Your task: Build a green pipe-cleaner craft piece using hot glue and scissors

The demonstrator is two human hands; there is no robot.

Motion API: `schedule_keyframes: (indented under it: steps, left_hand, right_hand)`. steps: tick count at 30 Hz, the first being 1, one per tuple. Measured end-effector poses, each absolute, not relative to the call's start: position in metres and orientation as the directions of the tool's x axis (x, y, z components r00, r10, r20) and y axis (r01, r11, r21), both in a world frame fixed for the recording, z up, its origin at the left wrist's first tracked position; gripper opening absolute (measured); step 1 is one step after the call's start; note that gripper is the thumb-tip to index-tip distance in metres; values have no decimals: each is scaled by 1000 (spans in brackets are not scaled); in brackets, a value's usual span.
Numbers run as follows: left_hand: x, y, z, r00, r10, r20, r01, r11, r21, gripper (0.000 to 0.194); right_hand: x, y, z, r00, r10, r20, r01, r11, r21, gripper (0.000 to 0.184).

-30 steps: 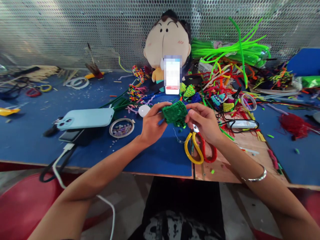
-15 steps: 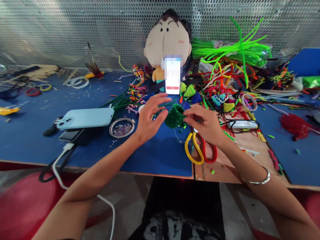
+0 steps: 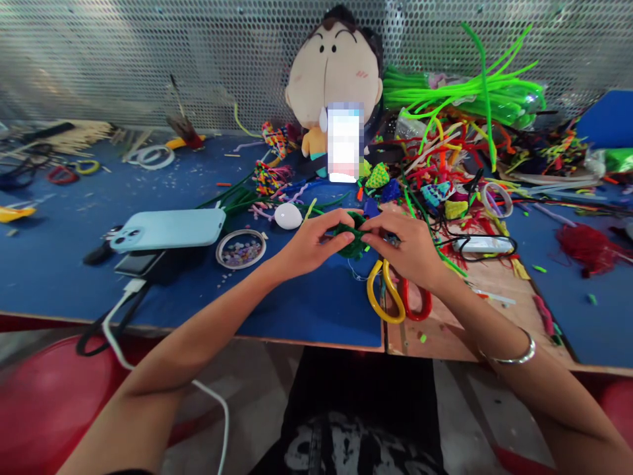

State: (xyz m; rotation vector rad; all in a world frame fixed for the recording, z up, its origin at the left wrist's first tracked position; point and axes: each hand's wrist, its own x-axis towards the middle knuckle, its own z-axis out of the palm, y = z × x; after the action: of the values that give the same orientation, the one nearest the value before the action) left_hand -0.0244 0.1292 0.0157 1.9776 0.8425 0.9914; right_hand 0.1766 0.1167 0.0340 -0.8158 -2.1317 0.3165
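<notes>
Lying underneath, a blue desk (image 3: 297, 307) is topped by a plush doll (image 3: 331, 76) at its back edge.
Between there and the front edge, the left hand (image 3: 312, 243) and right hand (image 3: 406, 247) are held close together, just beyond yellow-and-red-handled scissors (image 3: 393, 284); a fuzzy dark-green piece (image 3: 353, 249) is pinched narrowly by both, partly hidden.

Scissors (image 3: 394, 295) lie on the counter (image 3: 316, 316), near the right hand (image 3: 409, 247). Beads (image 3: 242, 252) sit left of them; the doll (image 3: 339, 76) is far behind.

Perforated metal wall (image 3: 163, 59); blue-topped table (image 3: 316, 310); red stool (image 3: 54, 402); grey floor (image 3: 254, 409).
</notes>
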Motion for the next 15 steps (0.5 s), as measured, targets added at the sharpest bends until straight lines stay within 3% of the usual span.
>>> schedule_keyframes:
  steps: [5,15]
  left_hand:
    - [-22,128,17,481,798,364,204,-505,839,17]
    - [-18,124,12,470,820,328,218,-468,856,15]
  right_hand:
    - [175,119,31,-473,636,610,456,769,-448,7]
    - [171,115,30,-461,683,567,445,730,-519,16]
